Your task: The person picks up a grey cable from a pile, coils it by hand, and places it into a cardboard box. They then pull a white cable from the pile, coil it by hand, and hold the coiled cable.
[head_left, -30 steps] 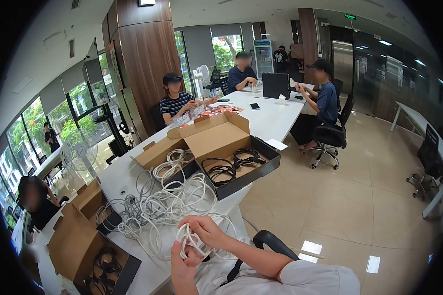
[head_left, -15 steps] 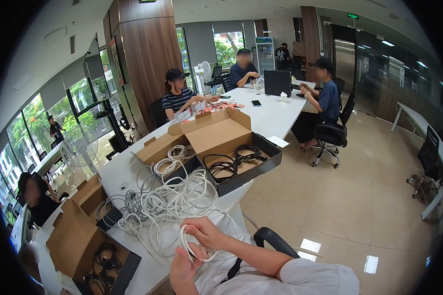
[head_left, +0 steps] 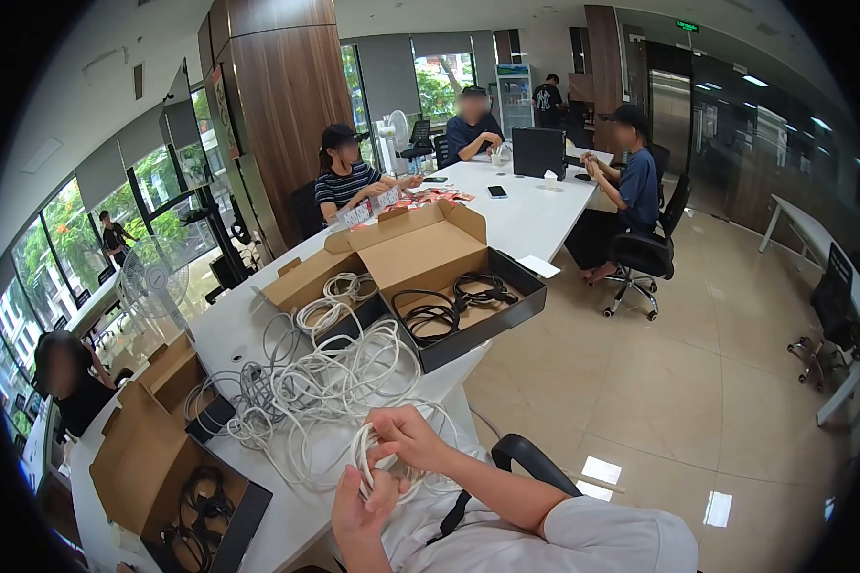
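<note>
A white cable coil [head_left: 361,453] is gripped between my two hands, close to my lap at the table's near edge. My left hand [head_left: 363,504] has its fingers curled round the lower part of the loops. Over the upper part, my right hand [head_left: 406,440] closes with thumb and fingers on the strands. Beyond them a tangled pile of white cable [head_left: 354,368] spreads on the table, and a strand appears to run from it toward my hands. Grey cable [head_left: 253,392] lies looped at the pile's left side.
An open box [head_left: 483,329] holds black cables; beside it another box holds white cable [head_left: 339,296]. A further open box [head_left: 153,449] with black cables stands at lower left. Several people sit round the white table [head_left: 535,215]. A chair armrest [head_left: 535,463] is by my right arm.
My right hand has shifted slightly right and down the coil, its fingers now more bent. The loops between my hands look more spread. The boxes stay in place.
</note>
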`<control>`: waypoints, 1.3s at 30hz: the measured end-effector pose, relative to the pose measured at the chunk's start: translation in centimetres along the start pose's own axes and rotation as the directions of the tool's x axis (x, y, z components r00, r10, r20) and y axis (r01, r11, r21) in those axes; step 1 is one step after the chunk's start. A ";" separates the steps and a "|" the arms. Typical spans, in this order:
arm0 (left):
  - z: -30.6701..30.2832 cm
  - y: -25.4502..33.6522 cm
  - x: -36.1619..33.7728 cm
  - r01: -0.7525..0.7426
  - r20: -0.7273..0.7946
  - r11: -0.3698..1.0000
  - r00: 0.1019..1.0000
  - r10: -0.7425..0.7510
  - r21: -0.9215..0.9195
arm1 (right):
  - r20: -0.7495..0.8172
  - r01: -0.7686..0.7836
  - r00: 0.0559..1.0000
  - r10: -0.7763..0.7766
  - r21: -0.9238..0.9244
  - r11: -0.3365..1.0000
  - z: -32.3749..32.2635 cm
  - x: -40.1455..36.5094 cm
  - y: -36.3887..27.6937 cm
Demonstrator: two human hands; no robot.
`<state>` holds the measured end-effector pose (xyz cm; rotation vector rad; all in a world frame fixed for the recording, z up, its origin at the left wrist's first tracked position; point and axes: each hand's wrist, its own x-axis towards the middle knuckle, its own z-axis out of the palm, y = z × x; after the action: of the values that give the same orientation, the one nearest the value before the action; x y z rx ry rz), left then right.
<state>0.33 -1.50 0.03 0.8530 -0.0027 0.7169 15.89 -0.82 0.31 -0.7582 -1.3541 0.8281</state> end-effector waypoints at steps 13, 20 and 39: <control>0.4 1.2 1.0 -0.296 -0.286 0.940 0.927 0.241 -0.168 | -0.228 0.355 0.812 -0.537 -0.537 0.765 1.8 1.2 -3.3; 1.3 4.4 0.6 -0.602 -0.538 0.790 0.708 0.458 -0.119 | 0.239 -0.283 0.931 0.277 -0.011 0.959 2.7 -4.1 -3.5; 1.5 3.7 -2.3 -0.630 -0.075 0.777 0.775 0.628 0.001 | 0.517 -0.571 0.788 0.334 0.816 0.084 -1.3 -1.5 0.9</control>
<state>-3.20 -2.24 2.93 0.8016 -0.2465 1.3820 17.04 -1.63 -1.32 -0.0171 -0.4230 2.0656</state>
